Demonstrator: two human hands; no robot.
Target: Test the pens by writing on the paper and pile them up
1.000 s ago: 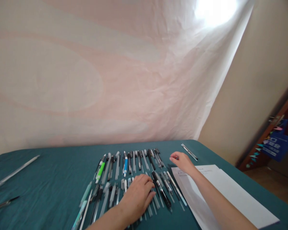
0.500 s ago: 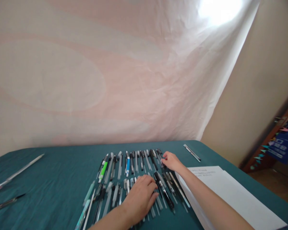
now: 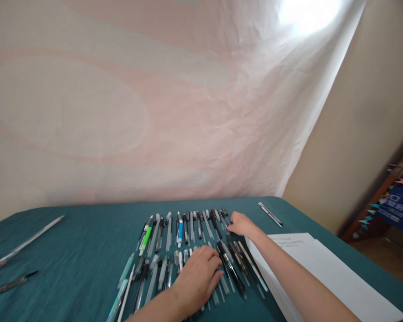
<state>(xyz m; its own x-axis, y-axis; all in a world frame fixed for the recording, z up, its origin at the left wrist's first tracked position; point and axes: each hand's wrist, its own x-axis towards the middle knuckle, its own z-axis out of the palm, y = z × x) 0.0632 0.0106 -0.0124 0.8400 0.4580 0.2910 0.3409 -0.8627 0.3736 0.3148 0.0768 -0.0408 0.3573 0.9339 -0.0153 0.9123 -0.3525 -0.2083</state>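
Left hand [image 3: 197, 276] flat, fingers loosely spread, holding nothing, resting on near pen row [image 3: 154, 279] left of white paper [image 3: 325, 273]. Right hand [image 3: 243, 224] curled at far pen row [image 3: 188, 226], beyond paper's far-left corner; cannot tell whether it holds anything.

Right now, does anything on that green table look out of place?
Yes, mildly. Most pens lie in two tidy rows by the left hand and right hand, but three stray: a long white pen and a dark pen far left, and a slim pen far right, beyond the paper.
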